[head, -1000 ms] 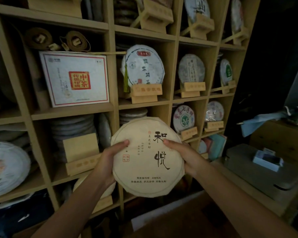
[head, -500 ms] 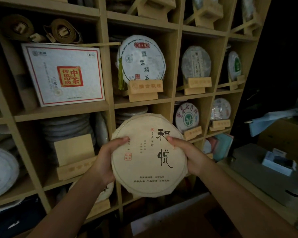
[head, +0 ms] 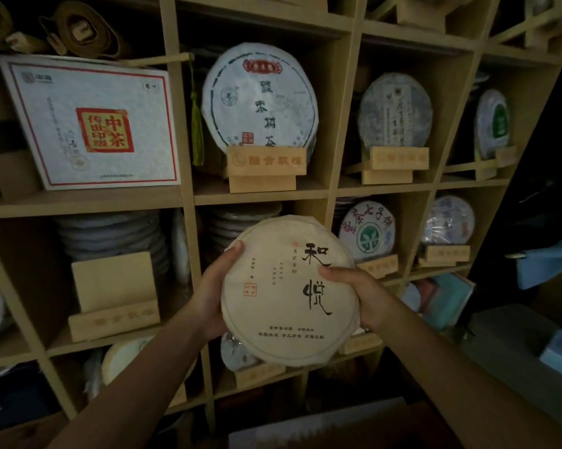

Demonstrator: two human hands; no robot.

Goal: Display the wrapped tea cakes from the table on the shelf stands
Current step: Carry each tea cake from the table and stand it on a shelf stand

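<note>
I hold a round cream-wrapped tea cake [head: 283, 296] with black calligraphy upright in front of the wooden shelf [head: 189, 196]. My left hand [head: 213, 293] grips its left edge, thumb on the face. My right hand [head: 354, 293] grips its right edge the same way. An empty wooden stand [head: 113, 296] sits in the compartment to the left of the cake. Behind the cake is a compartment with a stack of wrapped cakes [head: 241, 225]; its lower part is hidden.
Other compartments hold displayed cakes on stands: a large white one [head: 260, 98], a grey one [head: 394, 111], a green-logo one [head: 367, 231]. A white boxed set [head: 88, 121] leans upper left. A grey box [head: 512, 345] sits at right.
The cake and both hands have risen slightly and stayed before the middle compartment. The view has moved closer to the shelf and shifted right.
</note>
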